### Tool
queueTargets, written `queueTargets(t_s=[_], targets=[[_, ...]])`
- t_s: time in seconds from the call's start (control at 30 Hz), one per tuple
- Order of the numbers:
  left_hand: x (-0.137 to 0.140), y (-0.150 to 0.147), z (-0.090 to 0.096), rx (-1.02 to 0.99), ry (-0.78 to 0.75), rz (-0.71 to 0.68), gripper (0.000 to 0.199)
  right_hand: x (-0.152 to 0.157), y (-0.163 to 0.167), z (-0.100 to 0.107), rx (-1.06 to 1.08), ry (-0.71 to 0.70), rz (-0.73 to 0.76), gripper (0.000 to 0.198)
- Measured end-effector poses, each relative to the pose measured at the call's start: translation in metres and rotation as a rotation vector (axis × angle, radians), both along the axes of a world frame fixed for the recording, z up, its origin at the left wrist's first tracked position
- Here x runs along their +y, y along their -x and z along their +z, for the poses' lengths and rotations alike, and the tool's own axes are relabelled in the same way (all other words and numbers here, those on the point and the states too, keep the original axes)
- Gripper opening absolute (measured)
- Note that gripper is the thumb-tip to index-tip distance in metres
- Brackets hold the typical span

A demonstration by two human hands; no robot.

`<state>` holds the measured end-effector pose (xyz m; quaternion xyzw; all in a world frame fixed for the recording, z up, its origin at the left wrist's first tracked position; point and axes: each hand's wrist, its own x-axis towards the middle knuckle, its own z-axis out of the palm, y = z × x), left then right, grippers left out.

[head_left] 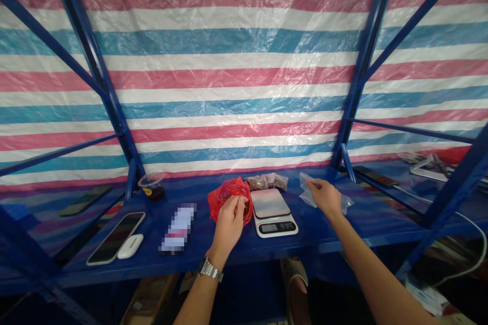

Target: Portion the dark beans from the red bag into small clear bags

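Observation:
My left hand [232,213] is closed in a pinch at the mouth of a crumpled red plastic bag [218,200]. Its fingertips hide whatever is between them; something brownish shows inside the bag. To the right of that bag stands a white kitchen scale [271,208] with a bare metal plate and a dark display panel. Beyond the scale, my right hand [325,196] pinches a clear plastic bag [304,181], and more clear plastic lies under the palm. Small clear packets [275,181] with brown contents rest behind the scale.
On the left of the blue shelf [206,251] are a phone [116,238], a white earphone case [130,246], a blurred-out lit screen [178,228] and a plastic cup [153,188] of dark liquid. Blue metal posts [348,96] frame both sides. A cable [457,212] hangs at right.

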<state>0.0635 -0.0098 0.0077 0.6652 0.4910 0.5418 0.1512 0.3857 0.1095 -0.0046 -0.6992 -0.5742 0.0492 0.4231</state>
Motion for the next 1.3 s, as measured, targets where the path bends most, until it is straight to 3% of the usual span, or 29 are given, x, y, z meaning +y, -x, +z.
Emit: queueTargets(t_s=[0.17, 0.27, 0.37, 0.63, 0.87, 1.1, 1.3], targets=[[-0.004, -0.011, -0.002, 0.060, -0.086, 0.050, 0.025, -0.015, 0.048, 0.014, 0.248, -0.185, 0.508, 0.047], [-0.006, -0.024, -0.012, 0.070, -0.078, 0.014, 0.056, -0.037, 0.097, 0.017, 0.309, -0.217, 0.714, 0.044], [-0.006, -0.032, -0.023, -0.024, -0.046, -0.030, 0.084, -0.054, 0.135, 0.017, 0.381, -0.131, 0.869, 0.043], [-0.006, -0.025, -0.025, -0.139, -0.048, -0.048, 0.081, -0.064, 0.164, 0.023, 0.569, 0.095, 1.049, 0.050], [-0.001, -0.004, -0.027, -0.172, -0.024, 0.018, 0.053, -0.081, 0.185, 0.025, 0.618, 0.010, 1.199, 0.046], [-0.003, 0.016, -0.021, -0.131, 0.029, -0.047, 0.049, -0.091, 0.172, 0.048, 0.169, -0.090, 1.220, 0.010], [-0.007, 0.031, -0.019, -0.019, 0.075, -0.034, 0.041, -0.087, 0.173, 0.046, 0.161, -0.106, 1.189, 0.003]])
